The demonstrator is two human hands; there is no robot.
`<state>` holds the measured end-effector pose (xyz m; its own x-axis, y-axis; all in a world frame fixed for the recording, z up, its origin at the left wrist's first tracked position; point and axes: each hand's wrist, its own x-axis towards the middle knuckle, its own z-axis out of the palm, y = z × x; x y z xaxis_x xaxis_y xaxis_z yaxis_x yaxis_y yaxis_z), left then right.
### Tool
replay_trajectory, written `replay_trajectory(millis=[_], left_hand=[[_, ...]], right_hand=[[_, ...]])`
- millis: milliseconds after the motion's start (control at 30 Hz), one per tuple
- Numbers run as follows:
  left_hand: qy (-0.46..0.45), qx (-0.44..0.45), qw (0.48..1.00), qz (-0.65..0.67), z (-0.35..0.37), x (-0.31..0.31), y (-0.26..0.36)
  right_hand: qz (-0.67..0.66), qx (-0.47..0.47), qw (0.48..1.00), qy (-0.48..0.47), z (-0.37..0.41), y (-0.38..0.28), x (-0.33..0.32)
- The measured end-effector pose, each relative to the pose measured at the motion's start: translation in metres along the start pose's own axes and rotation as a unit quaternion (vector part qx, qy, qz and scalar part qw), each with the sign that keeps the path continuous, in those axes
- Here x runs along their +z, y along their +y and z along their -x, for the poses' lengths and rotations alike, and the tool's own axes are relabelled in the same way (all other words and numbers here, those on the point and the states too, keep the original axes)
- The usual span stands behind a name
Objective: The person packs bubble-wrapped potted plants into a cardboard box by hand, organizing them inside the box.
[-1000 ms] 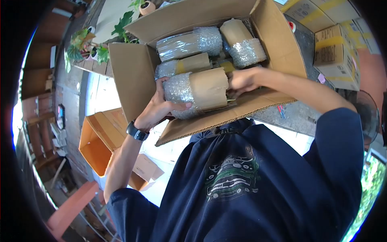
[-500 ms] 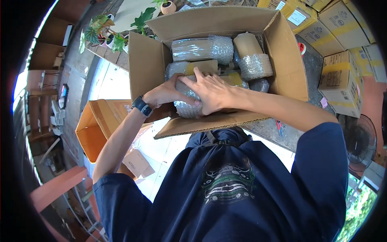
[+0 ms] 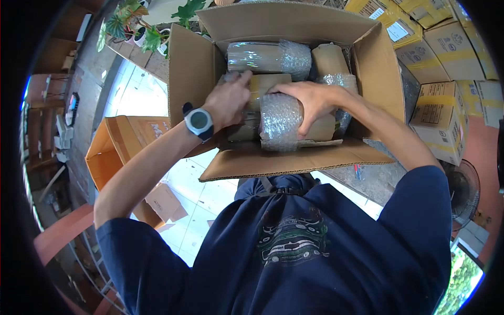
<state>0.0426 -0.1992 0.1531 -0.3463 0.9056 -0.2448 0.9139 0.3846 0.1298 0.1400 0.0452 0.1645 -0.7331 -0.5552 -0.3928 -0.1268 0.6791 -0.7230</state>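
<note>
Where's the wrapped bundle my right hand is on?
Head view: the wrapped bundle sits centre against the cardboard box's near wall, under the right hand, just right of the left hand.

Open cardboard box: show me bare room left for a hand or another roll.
Inside, only a thin strip of bare cardboard shows between the front wrapped roll and the near wall of the box. Elsewhere wrapped rolls pack it wall to wall, with the left hand and right hand on top.

Outside the work area: open orange cardboard box [image 3: 113, 144] on white tiled floor [image 3: 197, 189], green potted plants [image 3: 119, 23] top-left, sealed brown cartons with yellow tape [image 3: 441, 121] stacked right, black fan [image 3: 464, 190] below them.
</note>
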Motion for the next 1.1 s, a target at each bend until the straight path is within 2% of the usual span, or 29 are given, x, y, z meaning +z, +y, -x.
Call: replay_trajectory(millis=[33,67,167,200,267,367,400,500,600,633,700,733,833,867,933,967,1000,1033,1100], left_hand=[[-0.011,0.02,0.999,-0.024,-0.009,-0.001,0.008],[-0.067,0.045,0.994,-0.079,-0.018,-0.002,0.015],[-0.046,0.08,0.986,-0.142,-0.036,0.0,0.015],[-0.014,0.097,0.979,-0.181,-0.048,0.011,0.004],[-0.042,0.084,0.978,-0.186,-0.062,0.019,-0.001],[-0.051,0.076,0.984,-0.155,-0.059,0.002,0.0],[-0.05,0.075,0.986,-0.141,-0.055,-0.006,0.0],[-0.072,0.07,0.987,-0.122,-0.06,-0.01,-0.002],[-0.027,0.079,0.985,-0.154,-0.068,0.009,-0.004],[-0.019,0.079,0.986,-0.147,-0.066,0.011,-0.004],[-0.002,0.076,0.988,-0.133,-0.062,0.008,-0.001],[-0.062,0.038,0.989,-0.131,-0.062,-0.001,0.007],[-0.148,0.01,0.986,-0.078,-0.06,-0.032,0.018],[-0.111,0.066,0.99,-0.064,-0.064,-0.026,0.015],[-0.039,0.175,0.983,-0.031,-0.07,-0.009,0.012],[-0.056,0.151,0.987,0.006,-0.063,-0.002,0.023],[-0.073,0.126,0.989,0.042,-0.045,-0.007,0.049],[-0.087,0.098,0.988,0.077,-0.032,-0.009,0.066],[-0.044,0.051,0.987,0.149,-0.019,-0.008,0.077]], right_hand=[[-0.009,0.0,1.0,0.021,0.005,0.0,0.005],[0.021,0.031,0.999,0.013,0.008,-0.001,0.011],[0.079,0.101,0.992,-0.015,0.019,-0.028,-0.003],[0.075,0.088,0.993,0.033,0.02,-0.029,0.005],[0.068,0.063,0.987,0.13,0.024,-0.028,0.022],[0.076,0.071,0.985,0.137,0.026,-0.026,0.032],[0.053,0.066,0.993,0.083,0.021,-0.016,0.022],[0.038,0.049,0.997,0.042,0.004,0.003,0.033],[0.037,0.033,0.99,0.131,0.005,0.001,0.052],[0.034,0.025,0.988,0.149,0.008,-0.005,0.056],[0.148,0.067,0.977,0.14,0.015,-0.028,0.052],[0.208,0.086,0.965,0.135,0.018,-0.034,0.047],[0.075,0.118,0.986,0.086,0.023,-0.023,0.051],[0.088,0.074,0.986,0.124,0.02,-0.01,0.063],[0.12,0.052,0.981,0.144,0.019,-0.004,0.069],[0.132,0.043,0.978,0.152,0.021,-0.005,0.075],[0.126,0.064,0.985,0.097,0.022,-0.015,0.068],[0.131,0.086,0.984,0.084,0.02,-0.019,0.069],[0.135,0.126,0.982,0.051,0.016,-0.019,0.077]])
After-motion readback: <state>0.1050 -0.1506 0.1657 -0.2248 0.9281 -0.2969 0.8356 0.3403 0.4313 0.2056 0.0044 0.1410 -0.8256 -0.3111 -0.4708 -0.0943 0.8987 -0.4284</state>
